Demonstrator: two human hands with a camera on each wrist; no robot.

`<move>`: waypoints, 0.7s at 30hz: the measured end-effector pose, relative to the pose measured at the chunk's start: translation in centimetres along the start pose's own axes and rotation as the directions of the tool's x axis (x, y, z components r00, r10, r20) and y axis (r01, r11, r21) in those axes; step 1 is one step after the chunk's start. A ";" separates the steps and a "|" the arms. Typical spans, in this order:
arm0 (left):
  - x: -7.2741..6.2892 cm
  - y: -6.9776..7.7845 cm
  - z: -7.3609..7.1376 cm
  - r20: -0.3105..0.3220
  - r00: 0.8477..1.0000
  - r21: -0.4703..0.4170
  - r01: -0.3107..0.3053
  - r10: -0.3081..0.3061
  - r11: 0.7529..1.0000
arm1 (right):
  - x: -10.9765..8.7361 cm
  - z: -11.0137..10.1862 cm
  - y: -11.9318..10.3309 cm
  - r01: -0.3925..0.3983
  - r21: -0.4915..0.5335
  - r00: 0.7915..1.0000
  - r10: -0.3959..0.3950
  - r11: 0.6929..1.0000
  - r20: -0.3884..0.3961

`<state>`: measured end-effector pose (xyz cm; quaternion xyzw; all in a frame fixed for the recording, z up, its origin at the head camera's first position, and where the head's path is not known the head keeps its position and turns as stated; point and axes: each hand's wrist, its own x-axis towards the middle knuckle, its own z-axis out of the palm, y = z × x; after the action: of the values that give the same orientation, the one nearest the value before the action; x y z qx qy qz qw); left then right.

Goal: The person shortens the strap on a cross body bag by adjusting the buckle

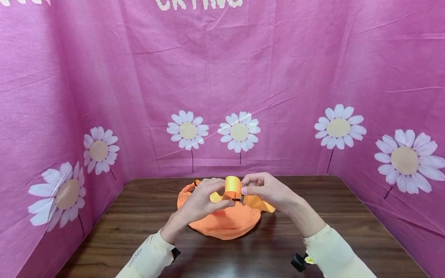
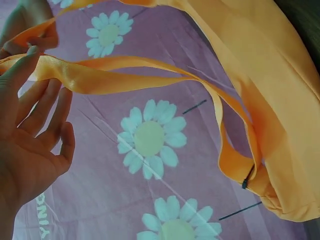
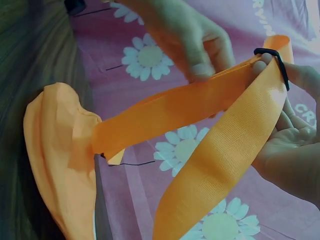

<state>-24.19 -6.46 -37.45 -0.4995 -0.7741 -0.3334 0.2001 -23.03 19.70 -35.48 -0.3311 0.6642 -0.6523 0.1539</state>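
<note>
An orange fabric bag (image 1: 226,226) lies on the table below both hands. Its flat orange strap (image 1: 232,184) is raised in front of me and bends into a loop at a black slide buckle (image 3: 286,75). My left hand (image 1: 203,197) pinches the strap between thumb and fingers, left of the loop. On the other side, my right hand (image 1: 272,192) holds the strap right at the buckle, its fingertips against the black frame. In the left wrist view, the strap runs from my left hand down to a small black fitting (image 2: 245,184) beside the bag.
The brown wooden table (image 1: 313,231) spreads around the bag. Pink cloth (image 1: 278,77) printed with daisies and white letters surrounds it at the back and sides. Black devices (image 1: 298,262) sit at the cuffs of the pale sleeves (image 1: 335,247).
</note>
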 end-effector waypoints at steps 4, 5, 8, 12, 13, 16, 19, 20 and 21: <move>0.0 -0.4 -0.1 0.014 1.000 0.086 -0.013 0.012 0.996 | -0.2 -0.6 -0.7 0.044 0.136 0.999 -0.042 0.990 -0.022; 0.0 -0.6 -0.1 0.020 1.000 0.102 -0.014 0.012 0.995 | -0.3 -0.7 -0.8 0.054 0.164 0.998 -0.050 0.985 -0.031; -0.2 -1.3 -0.3 0.033 0.999 0.106 0.002 -0.005 0.994 | -0.6 -1.1 -1.2 0.067 0.210 0.997 -0.055 0.975 -0.061; -0.8 -2.2 -0.8 0.039 0.999 0.092 0.033 -0.036 0.995 | -1.0 -1.4 -1.5 0.085 0.213 0.993 -0.066 0.973 -0.098; -0.9 -2.3 -0.9 0.040 0.998 0.089 0.041 -0.045 0.995 | -1.1 -1.4 -1.6 0.088 0.212 0.992 -0.066 0.973 -0.106; -1.0 -2.8 -1.2 0.058 0.996 0.096 0.061 -0.066 0.994 | -1.2 -1.6 -1.6 0.095 0.211 0.991 -0.071 0.973 -0.115; -1.1 -3.2 -1.3 0.067 0.996 0.106 0.056 -0.064 0.993 | -1.3 -1.8 -1.4 0.102 0.214 0.990 -0.078 0.971 -0.117; -1.1 -3.3 -1.4 0.068 0.996 0.109 0.051 -0.059 0.993 | -1.2 -1.8 -1.3 0.105 0.216 0.990 -0.082 0.971 -0.115; -1.1 -3.4 -1.4 0.068 0.996 0.113 0.043 -0.051 0.993 | -1.2 -1.8 -1.3 0.108 0.219 0.990 -0.085 0.970 -0.114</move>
<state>-26.83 -9.16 -38.26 -0.4808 -0.8097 -0.2762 0.1922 -23.01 21.98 -34.30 -0.3091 0.5765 -0.7462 0.1237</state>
